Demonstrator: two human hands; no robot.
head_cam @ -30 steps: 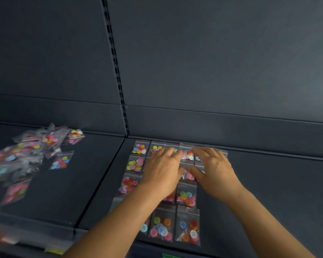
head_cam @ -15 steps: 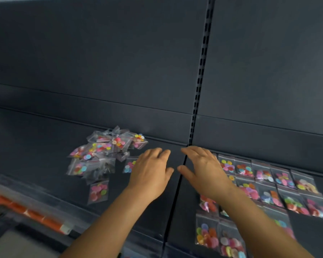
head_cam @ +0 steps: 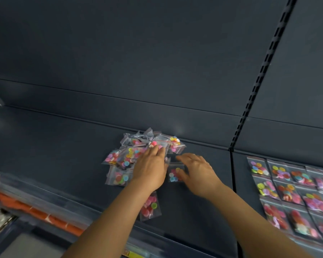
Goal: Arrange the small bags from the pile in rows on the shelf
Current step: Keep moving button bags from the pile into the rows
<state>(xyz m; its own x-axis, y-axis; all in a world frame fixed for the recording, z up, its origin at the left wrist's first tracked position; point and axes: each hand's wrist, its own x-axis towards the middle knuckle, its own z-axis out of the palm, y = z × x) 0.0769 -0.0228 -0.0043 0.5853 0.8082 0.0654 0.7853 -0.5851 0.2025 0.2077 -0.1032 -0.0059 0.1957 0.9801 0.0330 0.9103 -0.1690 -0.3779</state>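
Fingers: left hand (head_cam: 151, 169) rests flat, fingers straight, on the pile (head_cam: 138, 151); right hand (head_cam: 198, 172) spread loosely, thumb touching a loose bag (head_cam: 173, 174).
Pile: left shelf (head_cam: 63, 146).
Rows: arranged bags (head_cam: 287, 190), right section.

Clear small bags in the pile (head_cam: 138, 155) and the rows (head_cam: 291, 192) at the dark grey shelf's (head_cam: 63, 146) right edge hold pink, yellow, orange, blue and green buttons (head_cam: 119, 178).

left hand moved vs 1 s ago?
Yes. The left hand has gone left, from the arranged rows across the slotted upright to the pile, where its fingers now rest.
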